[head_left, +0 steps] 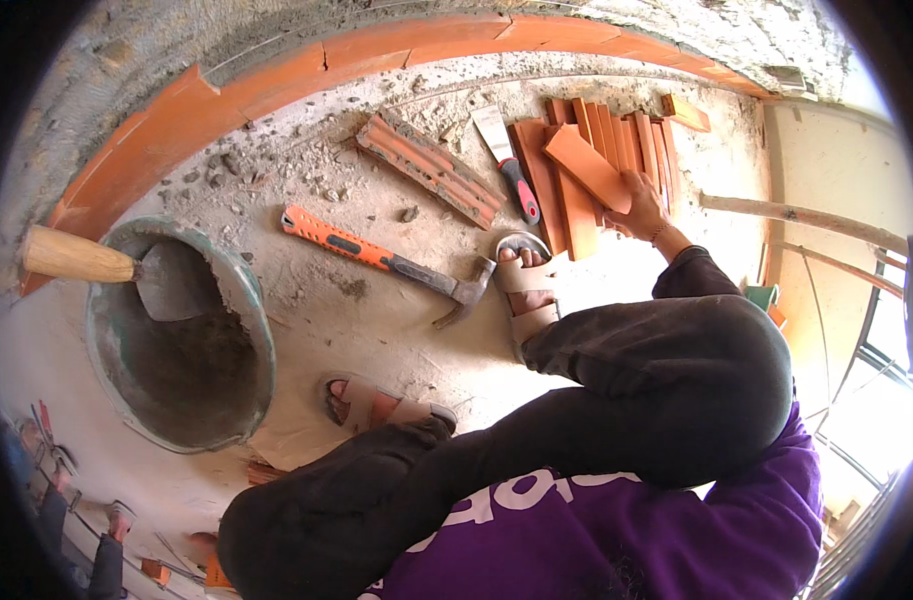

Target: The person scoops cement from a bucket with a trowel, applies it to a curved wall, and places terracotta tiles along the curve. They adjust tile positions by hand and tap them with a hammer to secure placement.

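My right hand [645,208], reaching past my right knee, grips the near end of a flat terracotta tile strip [589,168]. That strip lies slanted over a stack of similar tiles [617,135], some standing on edge. Beside the stack is a scraper [507,160] with a broad metal blade and a red-and-black handle. A hammer [377,255] with an orange-and-black handle rests on the floor in front of my feet. My left hand is out of view.
On the left stands a bucket [267,350] of grey mortar, with a wooden-handled trowel [77,255] across its rim. A mortar-crusted ribbed tile piece [432,165] lies amid rubble. Terracotta tiles [367,55] line the wall's base. Wooden poles [807,215] lean at right.
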The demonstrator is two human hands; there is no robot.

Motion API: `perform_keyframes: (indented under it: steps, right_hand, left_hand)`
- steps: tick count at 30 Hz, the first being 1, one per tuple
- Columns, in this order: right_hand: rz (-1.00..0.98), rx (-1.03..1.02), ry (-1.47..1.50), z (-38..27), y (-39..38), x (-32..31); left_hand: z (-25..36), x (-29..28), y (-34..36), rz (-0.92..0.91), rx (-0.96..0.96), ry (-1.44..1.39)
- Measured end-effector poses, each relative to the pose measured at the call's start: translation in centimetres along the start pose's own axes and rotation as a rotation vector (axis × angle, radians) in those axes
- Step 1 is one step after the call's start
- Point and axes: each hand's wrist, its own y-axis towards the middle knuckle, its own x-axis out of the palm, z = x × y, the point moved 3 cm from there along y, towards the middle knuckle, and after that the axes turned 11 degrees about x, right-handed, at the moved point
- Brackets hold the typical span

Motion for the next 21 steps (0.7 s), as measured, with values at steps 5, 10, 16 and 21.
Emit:
perform_keyframes:
  steps: [5, 10, 16, 21]
  right_hand:
    - [0.217, -0.136, 0.021, 1.2, 0.0, -2.8]
    - [0.472, -0.322, 0.099, -10.6, 3.4, -8.2]
    - [0.676, -0.631, 0.157, -21.6, 5.3, -13.7]
    - [0.719, -0.868, 0.258, -28.9, 4.9, -12.9]
  left_hand:
    - [6.0, 0.2, 0.6, -0.061, 0.384, 0.323]
    - [12.9, 10.8, 1.5, -0.18, 0.652, 0.404]
    - [10.0, 29.4, 9.1, -0.512, 0.089, 0.215]
    - [3.5, 39.2, 19.6, -0.211, 0.141, -0.111]
